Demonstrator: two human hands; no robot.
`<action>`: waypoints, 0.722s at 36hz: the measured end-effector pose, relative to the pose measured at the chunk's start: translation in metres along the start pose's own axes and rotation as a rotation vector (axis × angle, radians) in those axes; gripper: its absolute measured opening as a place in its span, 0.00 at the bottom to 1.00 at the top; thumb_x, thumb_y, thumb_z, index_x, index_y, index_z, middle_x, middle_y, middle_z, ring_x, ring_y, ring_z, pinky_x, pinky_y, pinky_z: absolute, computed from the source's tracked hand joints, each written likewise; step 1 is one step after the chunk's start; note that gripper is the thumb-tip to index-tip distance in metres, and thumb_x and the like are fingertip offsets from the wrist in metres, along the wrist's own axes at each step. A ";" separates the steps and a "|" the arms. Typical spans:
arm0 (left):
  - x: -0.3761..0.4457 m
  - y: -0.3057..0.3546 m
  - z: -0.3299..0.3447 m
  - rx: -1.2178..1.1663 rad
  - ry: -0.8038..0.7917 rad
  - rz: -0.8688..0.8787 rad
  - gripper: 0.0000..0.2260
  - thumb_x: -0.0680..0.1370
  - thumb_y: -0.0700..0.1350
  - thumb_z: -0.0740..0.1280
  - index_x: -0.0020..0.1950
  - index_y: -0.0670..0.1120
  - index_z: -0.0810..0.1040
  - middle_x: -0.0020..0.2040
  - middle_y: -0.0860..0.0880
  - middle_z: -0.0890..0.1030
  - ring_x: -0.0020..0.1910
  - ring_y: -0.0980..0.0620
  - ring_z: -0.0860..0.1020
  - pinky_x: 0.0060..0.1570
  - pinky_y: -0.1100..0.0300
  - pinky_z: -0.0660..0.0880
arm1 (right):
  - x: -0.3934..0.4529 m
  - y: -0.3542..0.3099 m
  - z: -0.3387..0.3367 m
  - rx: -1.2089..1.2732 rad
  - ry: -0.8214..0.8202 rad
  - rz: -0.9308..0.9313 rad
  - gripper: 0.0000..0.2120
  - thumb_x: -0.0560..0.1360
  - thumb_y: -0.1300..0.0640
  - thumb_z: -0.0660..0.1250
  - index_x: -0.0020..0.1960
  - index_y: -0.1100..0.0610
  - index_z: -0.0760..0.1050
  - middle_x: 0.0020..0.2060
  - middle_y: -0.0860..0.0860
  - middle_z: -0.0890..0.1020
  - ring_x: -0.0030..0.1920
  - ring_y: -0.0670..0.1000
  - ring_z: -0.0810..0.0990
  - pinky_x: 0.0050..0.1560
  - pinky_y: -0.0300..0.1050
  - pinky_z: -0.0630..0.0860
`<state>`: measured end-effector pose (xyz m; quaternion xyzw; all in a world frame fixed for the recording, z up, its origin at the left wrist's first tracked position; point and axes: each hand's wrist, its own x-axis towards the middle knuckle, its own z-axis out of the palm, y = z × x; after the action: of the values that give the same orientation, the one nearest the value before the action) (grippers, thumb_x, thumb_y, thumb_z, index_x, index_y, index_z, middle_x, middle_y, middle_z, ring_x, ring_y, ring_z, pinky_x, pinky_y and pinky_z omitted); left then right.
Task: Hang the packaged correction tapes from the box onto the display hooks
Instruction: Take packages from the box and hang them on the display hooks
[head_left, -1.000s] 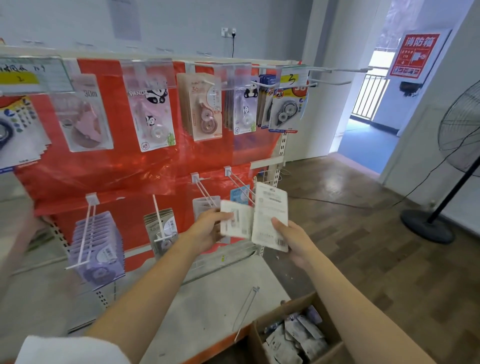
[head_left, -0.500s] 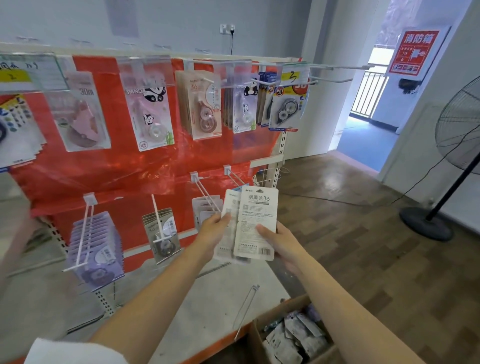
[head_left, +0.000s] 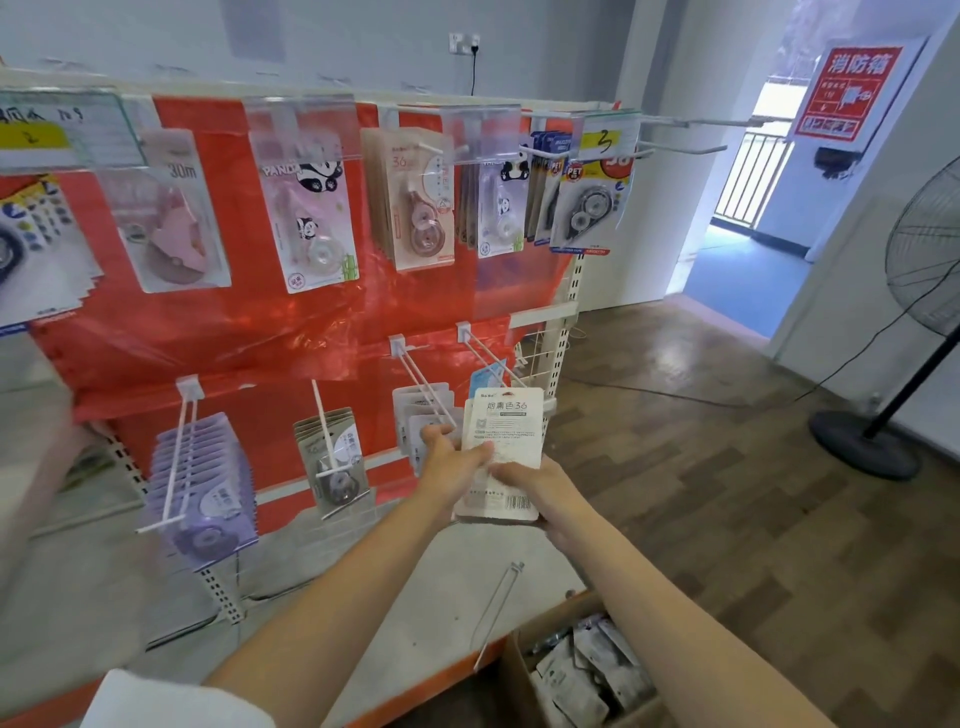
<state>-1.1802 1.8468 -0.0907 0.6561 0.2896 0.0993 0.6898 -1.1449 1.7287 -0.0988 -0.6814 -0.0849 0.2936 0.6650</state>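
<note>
Both of my hands hold a small stack of white packaged correction tapes (head_left: 503, 447), backs facing me, just below the lower-row hooks. My left hand (head_left: 451, 464) grips the stack's left edge with the thumb across the back. My right hand (head_left: 540, 491) holds its lower right corner. The stack's top sits by the white double-wire hook (head_left: 488, 358) at the rack's right end. The neighbouring hook (head_left: 423, 387) carries a few of the same packs. The cardboard box (head_left: 524, 670) with several more packs stands at the bottom right.
The red-backed rack (head_left: 218, 332) holds an upper row of correction tape packs and lower hooks with purple packs (head_left: 208, 488) and grey packs (head_left: 335, 457). A loose hook (head_left: 496, 608) lies on the grey base shelf. A standing fan (head_left: 883, 405) is on the floor at right.
The two packs held apart in my hands have come together into one stack. The stack has moved up toward the right-end lower hook, and my hands closed in on it.
</note>
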 end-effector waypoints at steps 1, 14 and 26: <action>0.002 -0.001 0.000 0.033 0.003 0.011 0.21 0.76 0.36 0.67 0.62 0.45 0.58 0.60 0.47 0.74 0.54 0.49 0.75 0.46 0.58 0.76 | 0.001 -0.001 0.001 -0.139 0.060 -0.057 0.18 0.74 0.63 0.66 0.62 0.52 0.73 0.57 0.52 0.82 0.55 0.54 0.81 0.59 0.54 0.77; 0.000 -0.011 -0.032 -0.275 -0.229 -0.064 0.12 0.78 0.38 0.65 0.62 0.41 0.76 0.50 0.43 0.83 0.44 0.47 0.84 0.38 0.53 0.81 | 0.000 -0.003 0.000 -0.519 -0.133 -0.217 0.31 0.74 0.62 0.69 0.74 0.54 0.63 0.62 0.51 0.64 0.65 0.50 0.66 0.67 0.44 0.68; -0.009 -0.009 -0.047 -0.195 -0.073 -0.054 0.20 0.68 0.45 0.77 0.57 0.42 0.78 0.51 0.43 0.84 0.52 0.44 0.81 0.58 0.45 0.76 | 0.006 -0.006 0.004 -0.238 0.127 -0.229 0.16 0.71 0.58 0.75 0.52 0.54 0.70 0.51 0.50 0.79 0.50 0.46 0.79 0.51 0.40 0.78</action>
<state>-1.2150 1.8811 -0.0950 0.5809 0.2709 0.0846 0.7629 -1.1401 1.7357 -0.0946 -0.7584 -0.1539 0.1602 0.6128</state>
